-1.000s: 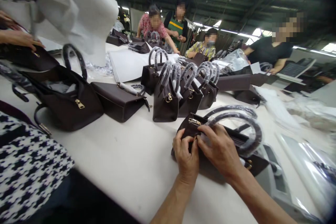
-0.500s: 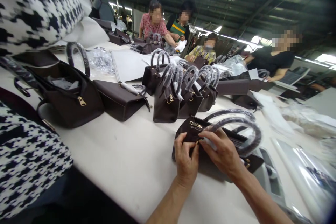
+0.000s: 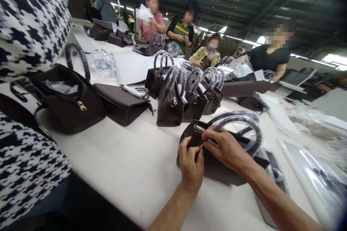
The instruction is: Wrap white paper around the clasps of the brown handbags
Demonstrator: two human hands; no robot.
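A dark brown handbag (image 3: 225,169) lies on the white table right under my hands, its two handles (image 3: 256,133) wrapped in clear plastic. At its near end a gold zipper pull (image 3: 199,128) shows just above my fingers. My left hand (image 3: 191,162) is closed at the bag's end, thumb and fingers pinched around a tiny gold-coloured piece that I cannot make out well. Close beside it, my right hand (image 3: 225,148) is also closed, thumb and forefinger pinching at the same spot; what lies between them is hidden.
Several brown handbags (image 3: 169,110) stand behind, and an open bag (image 3: 72,112) is at the left. A person in houndstooth (image 3: 29,151) is close on my left. Co-workers (image 3: 153,25) are across the white table (image 3: 121,166). Plastic sheets (image 3: 311,173) lie at right.
My right hand's fingers have drawn in closer to my left hand at the bag's end. Across the table, a co-worker has raised white sheets. The view has shifted slightly.
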